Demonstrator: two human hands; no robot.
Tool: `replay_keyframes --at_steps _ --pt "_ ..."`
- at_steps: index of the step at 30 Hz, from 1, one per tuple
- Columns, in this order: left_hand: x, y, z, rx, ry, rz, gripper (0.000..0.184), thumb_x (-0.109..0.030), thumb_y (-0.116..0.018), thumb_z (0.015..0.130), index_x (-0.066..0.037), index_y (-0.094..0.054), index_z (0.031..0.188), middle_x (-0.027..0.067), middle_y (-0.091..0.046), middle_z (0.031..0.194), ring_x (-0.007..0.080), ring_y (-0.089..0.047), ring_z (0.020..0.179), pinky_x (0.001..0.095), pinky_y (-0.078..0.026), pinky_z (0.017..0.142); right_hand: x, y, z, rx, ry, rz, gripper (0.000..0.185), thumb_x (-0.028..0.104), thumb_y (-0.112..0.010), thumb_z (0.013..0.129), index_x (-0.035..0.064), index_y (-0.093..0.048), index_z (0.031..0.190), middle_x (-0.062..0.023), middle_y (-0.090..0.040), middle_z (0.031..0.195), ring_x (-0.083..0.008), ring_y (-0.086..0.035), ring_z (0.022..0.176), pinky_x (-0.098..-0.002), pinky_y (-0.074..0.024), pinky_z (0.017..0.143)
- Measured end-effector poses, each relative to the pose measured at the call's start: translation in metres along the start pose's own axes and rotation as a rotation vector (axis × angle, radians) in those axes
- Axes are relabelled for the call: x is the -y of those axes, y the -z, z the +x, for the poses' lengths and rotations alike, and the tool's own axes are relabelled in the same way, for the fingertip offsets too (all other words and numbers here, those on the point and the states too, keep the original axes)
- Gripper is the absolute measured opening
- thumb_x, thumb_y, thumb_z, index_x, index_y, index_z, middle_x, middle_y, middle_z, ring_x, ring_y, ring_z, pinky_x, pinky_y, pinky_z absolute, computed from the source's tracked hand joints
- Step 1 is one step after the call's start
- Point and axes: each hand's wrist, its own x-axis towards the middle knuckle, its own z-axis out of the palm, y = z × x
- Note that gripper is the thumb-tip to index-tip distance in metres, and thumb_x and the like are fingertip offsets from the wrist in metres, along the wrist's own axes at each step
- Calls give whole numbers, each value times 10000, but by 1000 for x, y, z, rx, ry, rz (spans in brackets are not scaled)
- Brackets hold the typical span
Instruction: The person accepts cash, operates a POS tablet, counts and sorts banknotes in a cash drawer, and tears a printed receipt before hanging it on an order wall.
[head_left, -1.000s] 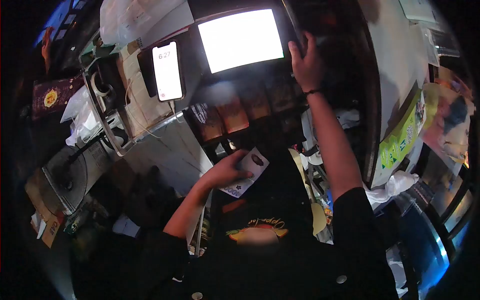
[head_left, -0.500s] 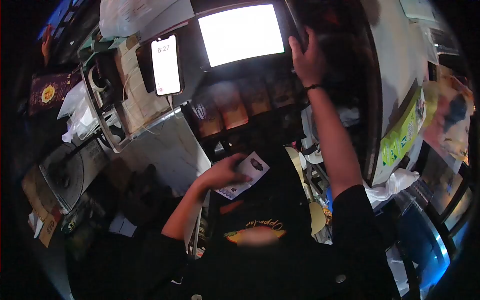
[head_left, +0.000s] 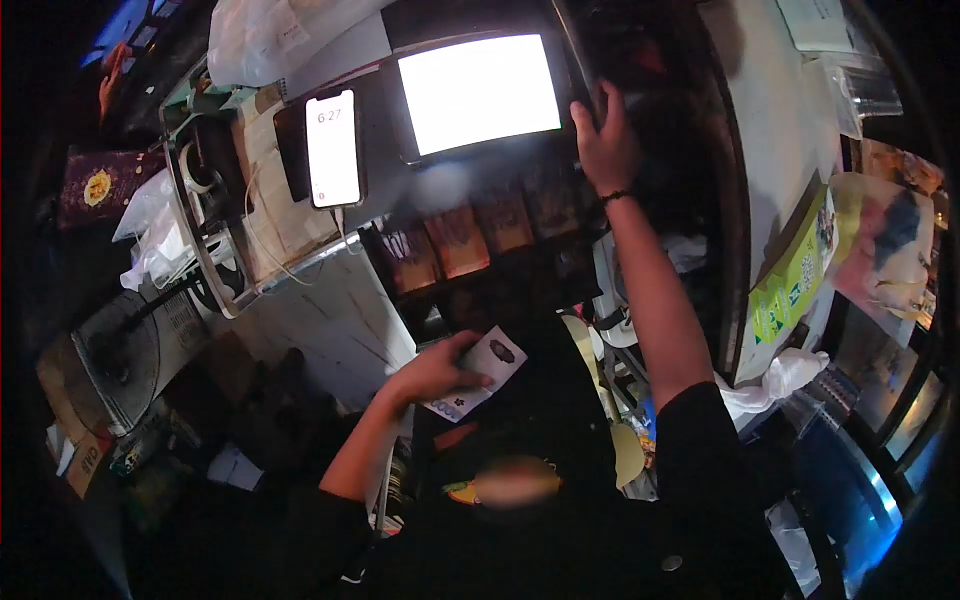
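Observation:
My left hand point(head_left: 437, 370) is closed on a pale banknote point(head_left: 498, 362), its thumb and fingers pinching the left side. The note is tilted over my dark shirt, in front of an open cash drawer point(head_left: 400, 292). Orange-brown banknotes point(head_left: 458, 240) stand in several of the drawer's compartments. My right hand point(head_left: 608, 145) is raised at the right of a bright tablet screen point(head_left: 480, 95), thumb and fingers apart, beside a dark bar point(head_left: 572, 40). Whether it touches the bar I cannot tell.
A lit phone point(head_left: 334, 150) with a cable stands left of the tablet. Further left are a metal-framed rack point(head_left: 205, 260) and plastic bags point(head_left: 255, 45). A pale counter side point(head_left: 785, 150) with a green leaflet point(head_left: 795, 275) rises at right. Another person's hand point(head_left: 108, 85) shows at top left.
The camera view has shifted slightly, so the tablet, phone and banknote sit lower in the picture. Both hands keep nearly the same pose, the left still holding the banknote.

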Motion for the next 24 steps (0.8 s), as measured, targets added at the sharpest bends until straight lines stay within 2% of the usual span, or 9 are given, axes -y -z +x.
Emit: replay_keyframes --at_steps 4,7,9,14,16,18,22,23,24 --pt "8 -5 3 -29 -16 2 695 -296 -739 689 -49 -434 1263 158 -604 1075 254 -594 976 338 -449 845 -10 -3 4 -5 16 20 512 358 -584 816 72 -461 1222 -180 -588 1096 -332 -568 1007 -386 -449 838" --pt "2 -7 3 -93 11 -71 670 -281 -728 711 -46 -429 1263 160 -603 1085 256 -591 986 341 -444 854 -20 4 2 80 -24 292 446 308 -560 860 59 -465 1217 -151 -587 1074 -273 -580 942 -352 -447 813" --pt "-1 -7 -3 -154 50 -180 640 -264 -719 733 -43 -429 1259 150 -601 1091 237 -584 993 337 -441 856 -38 5 -19 -78 -127 632 357 238 -539 893 57 -480 1194 -113 -567 1060 -212 -556 895 -323 -439 785" --pt "12 -16 1 -131 4 -197 673 -215 -728 737 -94 -380 1300 139 -592 1076 208 -572 979 324 -450 833 -55 37 -109 13 -204 358 311 200 -558 886 34 -497 1142 -104 -546 1070 -210 -523 950 -324 -420 807" --pt "10 -28 2 -111 23 -245 690 -186 -732 736 -114 -362 1314 135 -590 1065 203 -568 971 322 -455 821 -60 41 -141 151 -78 88 325 218 -572 878 7 -506 1116 -131 -548 1052 -257 -522 965 -346 -414 824" --pt "6 -46 3 -131 -70 -451 713 -121 -733 733 -153 -340 1326 124 -580 1060 188 -560 960 311 -463 797 -73 35 -167 175 -30 92 331 224 -580 871 0 -512 1105 -144 -545 1052 -278 -518 975 -358 -411 830" --pt "9 -80 15 -117 51 -586 582 -95 -728 739 -159 -424 1230 82 -582 998 143 -567 861 289 -472 736 -85 36 -159 311 61 4 350 242 -596 859 -16 -520 1083 -166 -526 1075 -311 -508 1002 -376 -409 833" --pt "15 -100 23 -239 -126 -591 435 -106 -719 750 -139 -507 1127 55 -595 919 127 -572 783 280 -475 676 -87 41 -157 333 66 13 350 242 -596 859 -16 -520 1083 -166 -526 1075 -311 -508 1002 -376 -409 833" --pt "10 -112 25 -250 -118 -600 435 -106 -719 750 -139 -507 1127 55 -595 919 127 -572 783 280 -475 676 -89 46 -152 374 84 40 350 244 -593 864 -4 -516 1100 -154 -529 1065 -289 -509 1005 -369 -405 847"
